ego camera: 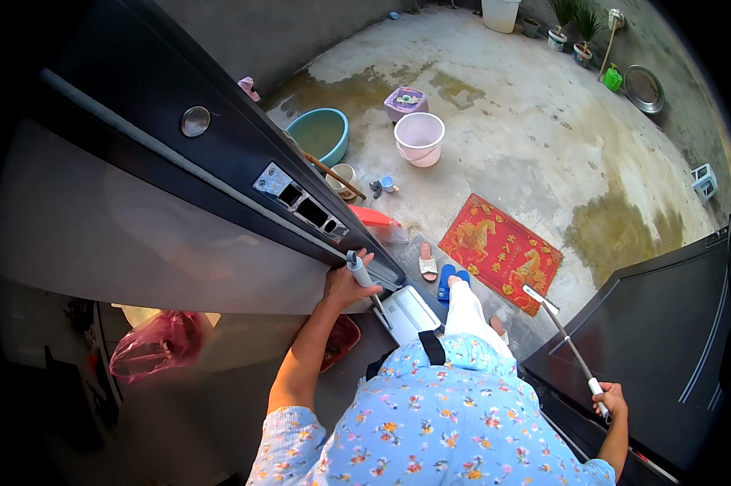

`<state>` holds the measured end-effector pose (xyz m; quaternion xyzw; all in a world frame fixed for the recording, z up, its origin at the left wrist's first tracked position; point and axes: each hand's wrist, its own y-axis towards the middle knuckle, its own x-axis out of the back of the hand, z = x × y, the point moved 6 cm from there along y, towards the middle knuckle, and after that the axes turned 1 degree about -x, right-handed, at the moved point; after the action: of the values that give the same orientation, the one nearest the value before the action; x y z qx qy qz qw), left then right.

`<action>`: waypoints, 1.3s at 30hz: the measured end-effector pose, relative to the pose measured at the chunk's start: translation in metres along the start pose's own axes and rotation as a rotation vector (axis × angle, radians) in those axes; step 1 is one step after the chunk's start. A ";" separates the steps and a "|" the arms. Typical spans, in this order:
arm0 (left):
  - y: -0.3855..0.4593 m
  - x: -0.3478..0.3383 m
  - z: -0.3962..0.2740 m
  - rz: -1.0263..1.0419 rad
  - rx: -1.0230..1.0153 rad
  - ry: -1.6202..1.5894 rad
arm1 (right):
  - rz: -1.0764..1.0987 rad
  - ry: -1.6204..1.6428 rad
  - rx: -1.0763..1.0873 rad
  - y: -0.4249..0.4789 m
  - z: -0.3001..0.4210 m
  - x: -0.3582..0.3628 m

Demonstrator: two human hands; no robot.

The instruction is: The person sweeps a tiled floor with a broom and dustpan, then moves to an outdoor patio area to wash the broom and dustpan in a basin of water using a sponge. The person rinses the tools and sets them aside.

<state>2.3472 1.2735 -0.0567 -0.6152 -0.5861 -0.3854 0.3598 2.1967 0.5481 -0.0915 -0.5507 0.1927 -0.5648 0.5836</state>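
My left hand [343, 288] is at the black door frame [317, 182], its fingertips against the edge. The white grip of a long-handled dustpan [407, 311] lies in that hand, between thumb and fingers. The dustpan's white pan is low by the threshold, beside my legs. On the other side, my right hand [611, 400] grips the white handle end of a broom [575, 352]. The broom's narrow white head hangs over the lower corner of a red doormat [502, 252] with gold horses. One of my feet, in a blue slipper [444, 285], stands just outside the doorway.
An open black door leaf [651, 328] stands at right. Outside are a pink bucket [419, 140], a teal basin [322, 136], a blue cup [388, 183] and a loose sandal [427, 262]. Indoors, a red bin [341, 343] and pink plastic bag [162, 343] are at left.
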 end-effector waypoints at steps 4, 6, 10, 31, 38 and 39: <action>-0.001 -0.003 0.003 0.002 0.016 0.014 | -0.006 -0.003 -0.044 0.012 -0.013 0.003; -0.002 -0.003 0.006 0.006 0.031 0.010 | -0.009 -0.010 -0.071 0.011 -0.011 0.004; -0.002 -0.007 0.011 -0.001 0.037 -0.005 | -0.034 -0.007 -0.102 0.011 -0.009 0.010; -0.001 -0.011 0.011 -0.030 0.014 0.019 | -0.019 0.065 -0.135 0.010 -0.014 0.008; -0.002 -0.012 0.011 -0.027 0.032 -0.015 | 0.032 0.067 -0.101 0.016 -0.018 0.011; -0.003 -0.011 0.011 -0.030 0.038 -0.022 | 0.035 0.070 -0.098 0.014 -0.016 0.009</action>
<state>2.3446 1.2786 -0.0714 -0.6037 -0.6065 -0.3726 0.3591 2.1919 0.5302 -0.1050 -0.5551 0.2500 -0.5631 0.5588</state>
